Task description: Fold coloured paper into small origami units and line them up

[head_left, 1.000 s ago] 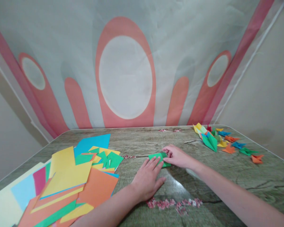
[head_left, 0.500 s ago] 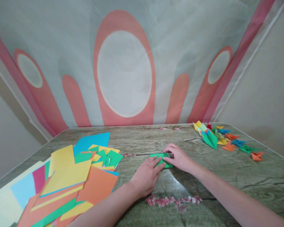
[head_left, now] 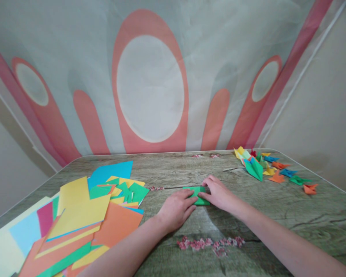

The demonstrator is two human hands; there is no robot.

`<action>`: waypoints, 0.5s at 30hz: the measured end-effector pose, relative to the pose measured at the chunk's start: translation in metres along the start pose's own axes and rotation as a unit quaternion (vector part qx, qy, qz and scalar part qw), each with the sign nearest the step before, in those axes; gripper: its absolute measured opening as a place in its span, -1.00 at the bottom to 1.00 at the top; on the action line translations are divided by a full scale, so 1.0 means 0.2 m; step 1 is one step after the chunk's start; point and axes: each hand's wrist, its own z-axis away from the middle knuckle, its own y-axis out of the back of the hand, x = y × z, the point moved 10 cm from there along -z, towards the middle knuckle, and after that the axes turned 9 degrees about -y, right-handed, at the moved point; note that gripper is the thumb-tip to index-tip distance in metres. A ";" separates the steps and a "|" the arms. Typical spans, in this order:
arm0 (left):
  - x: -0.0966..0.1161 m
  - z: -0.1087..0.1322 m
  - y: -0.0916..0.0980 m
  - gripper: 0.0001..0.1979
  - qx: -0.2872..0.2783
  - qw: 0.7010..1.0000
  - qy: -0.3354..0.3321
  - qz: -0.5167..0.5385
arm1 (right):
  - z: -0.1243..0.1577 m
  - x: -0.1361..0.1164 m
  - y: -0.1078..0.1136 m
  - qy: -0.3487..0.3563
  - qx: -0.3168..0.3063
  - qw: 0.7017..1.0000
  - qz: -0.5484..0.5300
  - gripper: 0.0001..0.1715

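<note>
A small folded piece of green paper point(head_left: 201, 201) lies flat on the wood-grain table, a little right of the middle. My left hand point(head_left: 174, 209) rests on its left side with the fingers stretched out flat. At the right edge, my right hand point(head_left: 219, 195) grips the paper, thumb on top and index finger curled at the far corner. Fingers of both hands cover parts of the paper, so its folds are only partly visible.
Loose coloured sheets, with a yellow one point(head_left: 80, 211) and an orange one point(head_left: 119, 223), are heaped at the left. Several folded paper figures, among them a green paper plane point(head_left: 253, 169) and an orange one point(head_left: 310, 189), stand at the far right. Behind the table point(head_left: 167, 169) hangs a printed backdrop point(head_left: 151, 88).
My left fingers have drawn back slightly to the left, uncovering more of the green paper. The right hand stays at its right edge. The view has shifted a little.
</note>
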 end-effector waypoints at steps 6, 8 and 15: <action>-0.02 -0.03 0.03 -0.69 0.005 0.999 0.006 0.039 | -0.01 0.01 -0.03 0.000 -0.049 0.998 -0.029 -0.74; -0.07 -0.05 0.05 -0.70 0.015 0.998 0.030 0.053 | -0.02 0.02 -0.03 -0.006 -0.055 0.998 -0.032 -0.73; -0.29 -0.20 0.04 -0.62 -0.032 0.991 0.117 0.052 | -0.03 0.02 -0.03 -0.023 -0.066 0.997 -0.029 -0.69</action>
